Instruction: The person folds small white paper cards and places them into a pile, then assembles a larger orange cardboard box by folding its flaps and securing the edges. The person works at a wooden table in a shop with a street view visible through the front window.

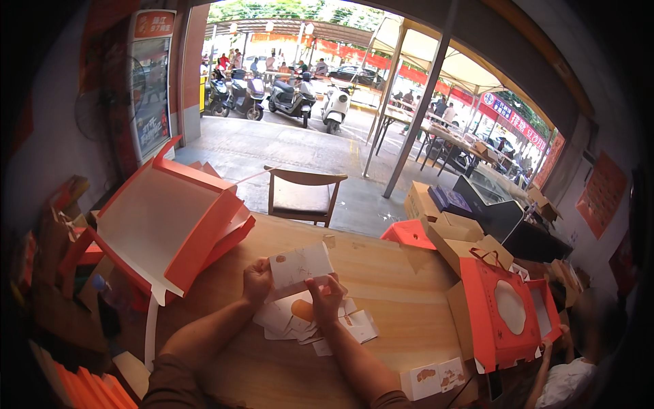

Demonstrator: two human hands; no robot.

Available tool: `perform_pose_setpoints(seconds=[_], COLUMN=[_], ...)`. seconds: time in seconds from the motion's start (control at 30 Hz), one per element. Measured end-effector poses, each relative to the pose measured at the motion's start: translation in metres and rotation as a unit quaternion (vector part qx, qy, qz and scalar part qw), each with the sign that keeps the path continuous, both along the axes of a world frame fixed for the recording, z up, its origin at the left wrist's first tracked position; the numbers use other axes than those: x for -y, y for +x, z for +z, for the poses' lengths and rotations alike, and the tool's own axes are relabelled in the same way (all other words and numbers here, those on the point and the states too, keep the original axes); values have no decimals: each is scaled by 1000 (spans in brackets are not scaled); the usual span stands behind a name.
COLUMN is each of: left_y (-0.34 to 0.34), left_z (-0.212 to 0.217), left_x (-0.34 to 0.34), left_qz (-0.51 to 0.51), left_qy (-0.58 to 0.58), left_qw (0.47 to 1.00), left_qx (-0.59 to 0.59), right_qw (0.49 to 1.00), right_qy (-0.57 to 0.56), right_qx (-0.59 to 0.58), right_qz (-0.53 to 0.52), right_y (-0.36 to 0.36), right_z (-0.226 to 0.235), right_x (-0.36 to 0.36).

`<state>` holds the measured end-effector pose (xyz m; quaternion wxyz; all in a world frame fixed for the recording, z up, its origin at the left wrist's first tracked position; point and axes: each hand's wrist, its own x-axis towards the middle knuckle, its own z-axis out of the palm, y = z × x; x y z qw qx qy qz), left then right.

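Note:
Above the wooden table I hold up a white printed card (pixel 300 264), which could be a small flat carton; I cannot tell. My left hand (pixel 257 281) is closed at its left edge, fingers curled in. At its lower right edge, my right hand (pixel 325 298) pinches it between thumb and fingers. Under both hands lies a loose pile of similar white pieces (pixel 360 326), some with brown-orange prints. My right forearm hides part of the pile. Two more printed white pieces (pixel 429 380) rest at the table's near right edge.
A large red box (pixel 146 225) with a pale inside leans at the table's left. At right, another person's hand (pixel 564 330) touches red packaging beside a red gift box (pixel 485 320) with a round window. Beyond are a chair (pixel 306 185), a red stool (pixel 411 234) and cardboard boxes (pixel 458 228).

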<state>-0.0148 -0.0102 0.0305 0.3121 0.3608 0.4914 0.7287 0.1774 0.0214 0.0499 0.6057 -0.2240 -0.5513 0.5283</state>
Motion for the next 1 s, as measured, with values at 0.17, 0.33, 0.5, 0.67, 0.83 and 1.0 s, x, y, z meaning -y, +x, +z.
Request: perform_pose_setpoints(seconds=[0.17,0.33,0.5,0.67,0.83,1.0], left_y=[0,8,-4,0,0,-8], left_z=[-1,9,-2,9,11,17], left_x=[0,12,14,17,18,26], left_qz=[34,-13,-74,-175,-264,-332], left_qy=[31,14,16,48,93,-2], left_qw=[999,999,995,978,955,943], left_qx=[-26,-44,-69,-107,-97,-37], right_qw=[999,980,976,984,992,988], right_qy=[-16,-139,-135,-128,-102,-142], right_qx=[-37,-34,-116,-101,-38,-32], right_qz=[0,140,123,67,69,44], right_y=[-6,12,4,-1,5,4], right_z=[4,-45,-19,-9,-4,-5], right_x=[-1,-24,-11,-7,-8,-9])
